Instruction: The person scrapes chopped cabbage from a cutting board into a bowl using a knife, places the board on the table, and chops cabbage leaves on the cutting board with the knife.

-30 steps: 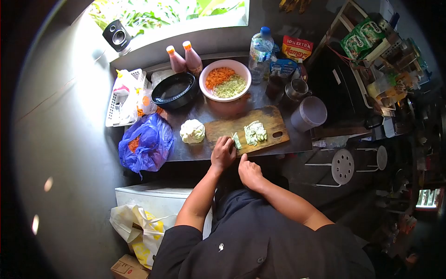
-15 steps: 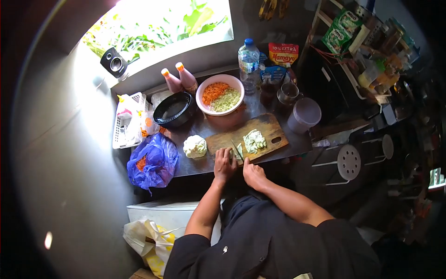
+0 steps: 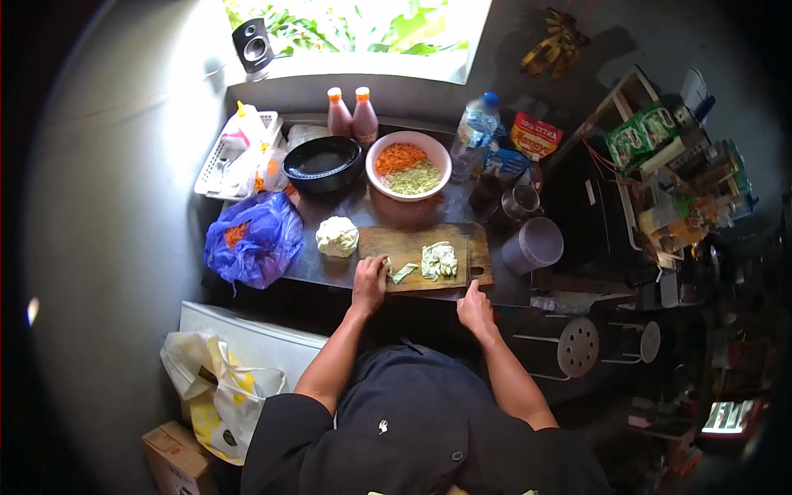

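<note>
My right hand is closed on the handle of a knife, whose thin blade points away from me over the right part of the wooden cutting board. At the board's left front edge, my left hand has its fingers closed on a pale piece of cabbage, mostly hidden. A loose cabbage strip lies just right of those fingers. Left of the blade is a pile of chopped cabbage. A pale cabbage head rests on the table left of the board.
Behind the board stand a bowl of shredded carrot and green shreds, a black bowl and two bottles. A blue plastic bag is at left. A tub and a water bottle stand at right.
The knife has moved right, past the chopped pile, and my right hand is farther from my left. My left hand stays at the board's left part. The camera view has turned.
</note>
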A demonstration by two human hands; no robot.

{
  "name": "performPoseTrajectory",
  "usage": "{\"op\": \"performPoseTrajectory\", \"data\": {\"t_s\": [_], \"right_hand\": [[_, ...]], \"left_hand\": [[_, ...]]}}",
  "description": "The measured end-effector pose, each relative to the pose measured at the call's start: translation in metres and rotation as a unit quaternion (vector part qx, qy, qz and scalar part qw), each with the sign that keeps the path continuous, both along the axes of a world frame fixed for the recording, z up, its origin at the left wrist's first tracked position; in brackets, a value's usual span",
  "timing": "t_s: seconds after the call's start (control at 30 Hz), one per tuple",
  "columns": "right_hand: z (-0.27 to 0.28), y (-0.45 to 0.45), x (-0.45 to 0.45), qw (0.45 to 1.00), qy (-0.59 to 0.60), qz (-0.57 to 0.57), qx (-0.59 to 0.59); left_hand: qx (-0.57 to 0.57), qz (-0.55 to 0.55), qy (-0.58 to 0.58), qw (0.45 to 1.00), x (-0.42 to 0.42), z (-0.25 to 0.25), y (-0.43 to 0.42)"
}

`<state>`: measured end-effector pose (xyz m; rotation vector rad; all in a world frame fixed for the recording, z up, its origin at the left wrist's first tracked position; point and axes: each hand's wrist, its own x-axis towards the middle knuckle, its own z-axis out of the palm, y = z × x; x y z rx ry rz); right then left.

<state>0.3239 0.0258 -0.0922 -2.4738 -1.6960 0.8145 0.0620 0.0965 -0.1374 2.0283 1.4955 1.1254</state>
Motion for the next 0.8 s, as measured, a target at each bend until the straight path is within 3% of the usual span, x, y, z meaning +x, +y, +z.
{"op": "performPoseTrajectory", "data": {"t_s": [0.1, 0.43, 0.6, 0.7, 0.8], "right_hand": [[-0.004, 0.003, -0.02, 0.999, 0.01, 0.034, 0.003], [-0.007, 0.028, -0.105, 0.981, 0.074, 0.177, 0.04], [0.005, 0.035, -0.109, 0.989, 0.033, 0.137, 0.049], [0.001, 0.035, -0.073, 0.985, 0.011, 0.122, 0.119], [-0.001, 0.037, -0.025, 0.992, 0.019, 0.059, 0.109]], "left_hand": [[-0.052, 0.063, -0.1, 0.992, 0.0, -0.001, -0.002], [-0.105, 0.2, -0.203, 0.953, -0.022, 0.008, -0.018], [-0.129, 0.198, -0.231, 0.944, -0.034, -0.015, -0.027], [-0.136, 0.182, -0.29, 0.93, -0.03, -0.006, -0.031], [-0.152, 0.155, -0.268, 0.939, -0.028, 0.004, -0.035]]}}
